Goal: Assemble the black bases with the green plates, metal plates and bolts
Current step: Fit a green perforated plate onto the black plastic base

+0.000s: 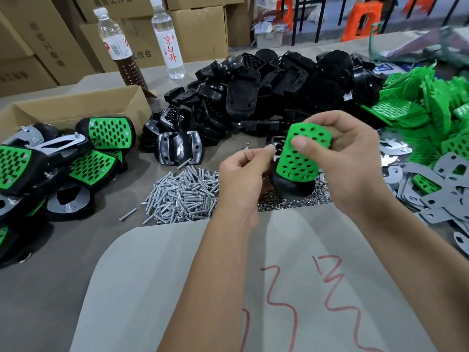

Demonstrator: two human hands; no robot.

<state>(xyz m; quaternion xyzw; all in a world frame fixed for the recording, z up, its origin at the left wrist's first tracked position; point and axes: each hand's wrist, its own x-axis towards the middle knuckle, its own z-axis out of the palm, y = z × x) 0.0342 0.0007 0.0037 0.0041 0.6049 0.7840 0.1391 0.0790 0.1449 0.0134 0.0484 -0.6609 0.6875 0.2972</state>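
Observation:
My right hand point(351, 158) grips a black base point(291, 186) with a perforated green plate point(300, 158) laid on it, thumb pressing the plate's upper part. My left hand point(241, 171) has its fingers curled, and its fingertips meet at the plate's left edge; whether they pinch a bolt I cannot tell. Loose bolts point(182, 194) lie in a heap below the left hand, and small nuts point(284, 201) lie under the held base. Behind are a pile of black bases point(266, 92), green plates point(426, 102) at right, and grey metal plates point(436, 189).
Finished green-and-black assemblies point(63, 161) are stacked at the left beside an open cardboard box point(76, 107). Two bottles point(167, 39) stand at the back, with cartons behind them. A grey sheet with red marks point(253, 288) lies in front of me.

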